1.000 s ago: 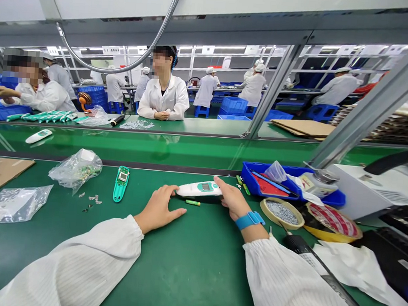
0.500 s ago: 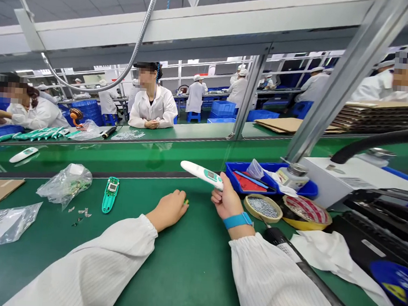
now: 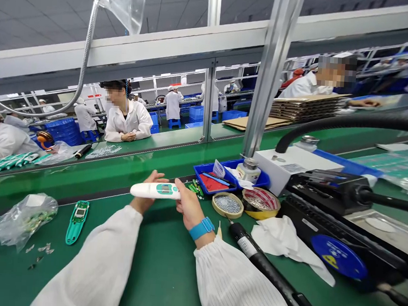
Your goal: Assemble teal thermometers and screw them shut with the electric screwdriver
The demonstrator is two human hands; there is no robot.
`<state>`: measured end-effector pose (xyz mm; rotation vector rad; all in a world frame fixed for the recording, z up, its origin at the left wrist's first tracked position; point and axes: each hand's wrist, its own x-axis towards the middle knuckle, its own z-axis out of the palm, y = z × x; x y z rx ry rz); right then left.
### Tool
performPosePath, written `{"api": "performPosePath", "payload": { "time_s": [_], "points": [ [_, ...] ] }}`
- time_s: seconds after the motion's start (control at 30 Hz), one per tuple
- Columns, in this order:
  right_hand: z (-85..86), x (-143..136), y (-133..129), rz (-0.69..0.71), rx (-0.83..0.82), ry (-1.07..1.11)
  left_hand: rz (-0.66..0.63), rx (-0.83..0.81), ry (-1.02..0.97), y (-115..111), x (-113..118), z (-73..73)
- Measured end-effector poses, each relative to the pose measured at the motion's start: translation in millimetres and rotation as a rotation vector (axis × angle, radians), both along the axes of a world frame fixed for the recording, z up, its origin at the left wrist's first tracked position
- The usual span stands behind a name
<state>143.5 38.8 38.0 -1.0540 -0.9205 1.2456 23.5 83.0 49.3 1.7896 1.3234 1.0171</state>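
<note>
My right hand (image 3: 190, 208), with a blue wrist strap, grips one end of a white digital thermometer (image 3: 145, 190) that has a teal panel and small display. It is held nearly level above the green bench. My left hand (image 3: 143, 205) is partly hidden behind the thermometer, its visible fingers stretched out and apart. I cannot tell whether it touches the thermometer. Small green parts (image 3: 195, 188) lie beyond my right hand, beside a blue tray (image 3: 202, 184). Left of my left sleeve lies an open teal housing (image 3: 76, 223) with a circuit board.
A plastic bag of parts (image 3: 28, 215) lies left, near tiny metal pieces (image 3: 45, 248). On the right are a tape ring of small metal parts (image 3: 227, 204), a red-striped ring (image 3: 261, 201), a black electric screwdriver (image 3: 256, 252) and a white cloth (image 3: 288, 243). A co-worker (image 3: 131, 117) sits opposite.
My view has swung right. My left hand has lifted off the bench and opened behind the thermometer. The green parts, earlier by its fingers, now lie uncovered. The thermometer has turned more level.
</note>
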Motion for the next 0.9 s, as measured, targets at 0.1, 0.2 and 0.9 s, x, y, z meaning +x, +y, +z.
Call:
{"api": "performPosePath", "payload": {
  "time_s": [0.1,0.2,0.9],
  "points": [
    [3.1,-2,-2,0.017,0.074,-0.119,-0.185,-0.075,-0.141,-21,-43,16.9],
    [5.7,-9,-9,0.035,0.121,-0.243,-0.457,-0.103,0.062,-54,-67,23.2],
    [12.8,41,50,0.093,0.015,-1.354,-0.47,-0.598,-0.186,-151,-25,-35.8]
  ]
}}
